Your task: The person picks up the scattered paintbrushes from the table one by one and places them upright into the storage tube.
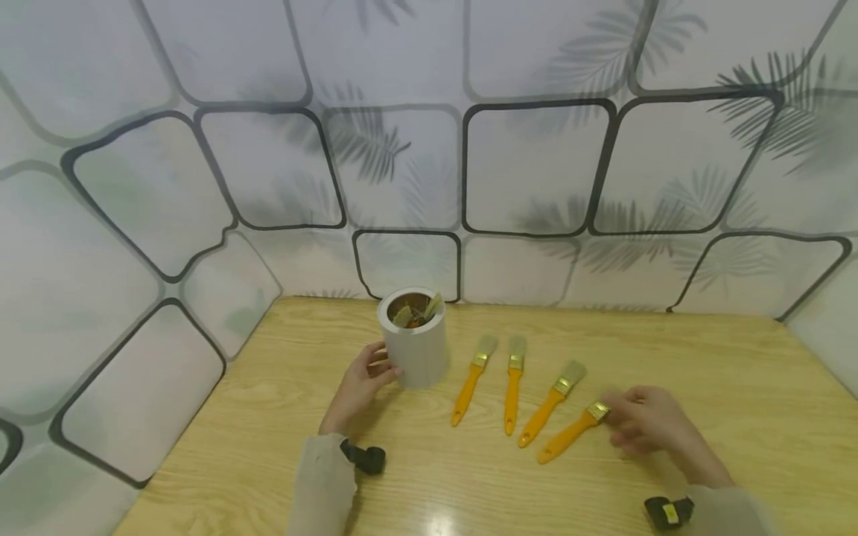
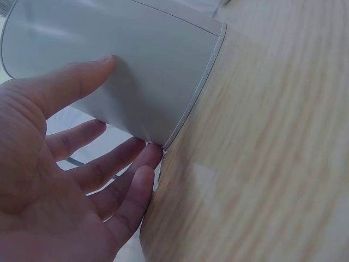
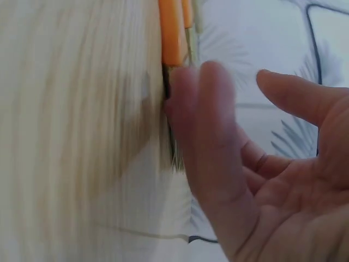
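Can (image 1: 417, 359) near table's back edge (image 1: 570, 310) — room in front

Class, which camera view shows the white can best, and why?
The head view: the white can appears there almost whole, upright, its open top visible. The left wrist view shows its side and base edge, partly behind the left hand, but not its opening. The right wrist view does not show it.

Wood-grain tabletop (image 1: 234, 447), small glare patch (image 1: 440, 525); 3 whitish walls (image 1: 529, 171), perhaps fabric, grey leaf prints (image 1: 377, 149).
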Available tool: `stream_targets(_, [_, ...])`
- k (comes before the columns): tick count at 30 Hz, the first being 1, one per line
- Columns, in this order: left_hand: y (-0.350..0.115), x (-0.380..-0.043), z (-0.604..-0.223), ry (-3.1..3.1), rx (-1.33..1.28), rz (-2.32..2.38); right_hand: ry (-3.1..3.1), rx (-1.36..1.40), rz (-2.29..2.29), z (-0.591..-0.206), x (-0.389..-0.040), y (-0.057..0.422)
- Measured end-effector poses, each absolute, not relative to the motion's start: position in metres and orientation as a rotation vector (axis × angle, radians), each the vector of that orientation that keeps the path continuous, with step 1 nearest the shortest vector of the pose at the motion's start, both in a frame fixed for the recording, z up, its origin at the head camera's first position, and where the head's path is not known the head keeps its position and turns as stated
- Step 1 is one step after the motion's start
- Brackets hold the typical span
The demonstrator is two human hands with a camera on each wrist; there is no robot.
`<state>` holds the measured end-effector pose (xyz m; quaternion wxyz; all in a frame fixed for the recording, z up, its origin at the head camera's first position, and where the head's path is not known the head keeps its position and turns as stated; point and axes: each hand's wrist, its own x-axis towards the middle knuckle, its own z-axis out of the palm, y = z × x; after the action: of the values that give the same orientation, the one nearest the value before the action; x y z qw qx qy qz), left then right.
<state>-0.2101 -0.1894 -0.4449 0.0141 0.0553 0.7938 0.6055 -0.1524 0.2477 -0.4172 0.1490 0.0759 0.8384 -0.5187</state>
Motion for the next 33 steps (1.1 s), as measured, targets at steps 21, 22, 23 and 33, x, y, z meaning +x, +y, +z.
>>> stream_targets(21, [-0.189,-0.21,-0.442,2.476,0.165,1.86,2.654,0.199,-1.072,-0.415,-0.162,0.221])
stream_targets(22, [-0.189,-0.21,-0.442,2.475,0.168,1.861,2.603,0.215,-1.145,-0.414,-0.161,0.223])
stream_targets(23, [-0.189,-0.21,-0.442,2.47,0.166,1.863,2.547,0.235,-1.22,-0.414,-0.16,0.226])
stream_targets(33, [-0.192,-0.211,-0.443,2.451,0.168,1.856,2.194,0.461,-1.649,-0.417,-0.155,0.238])
